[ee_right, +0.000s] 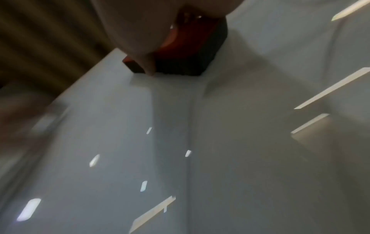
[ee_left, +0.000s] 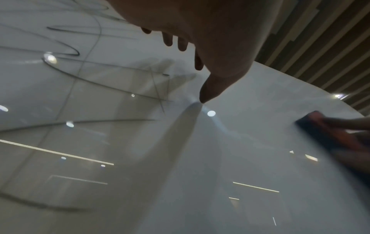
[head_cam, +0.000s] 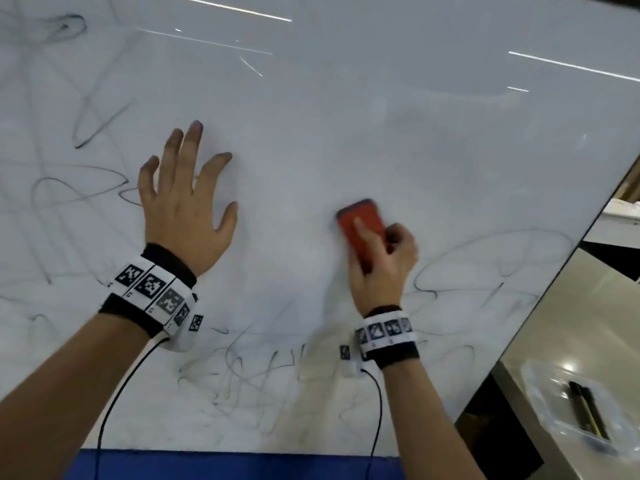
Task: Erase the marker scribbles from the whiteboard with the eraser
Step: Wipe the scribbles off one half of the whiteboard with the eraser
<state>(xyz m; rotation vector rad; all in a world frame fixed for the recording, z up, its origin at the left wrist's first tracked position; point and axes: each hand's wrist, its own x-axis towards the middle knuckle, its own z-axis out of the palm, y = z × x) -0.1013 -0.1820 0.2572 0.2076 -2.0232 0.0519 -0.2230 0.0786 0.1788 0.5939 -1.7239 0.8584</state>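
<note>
Gripping the eraser point(head_cam: 361, 227) in my right hand point(head_cam: 381, 268), long axis along my fingers; nearest scribbles point(head_cam: 485, 268) lie just right; left hand point(head_cam: 183, 206) splayed flat, released.

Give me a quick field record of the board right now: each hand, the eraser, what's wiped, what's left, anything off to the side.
left hand: fingers spread, flat on the whiteboard
right hand: grips the eraser, one finger laid along its top
eraser: red top, dark pad against the board
wiped area: middle and upper right of the board look clean
scribbles: remain along the near edge, on the left side and right of the eraser
side item: clear tray with dark markers, on the counter to the right
</note>
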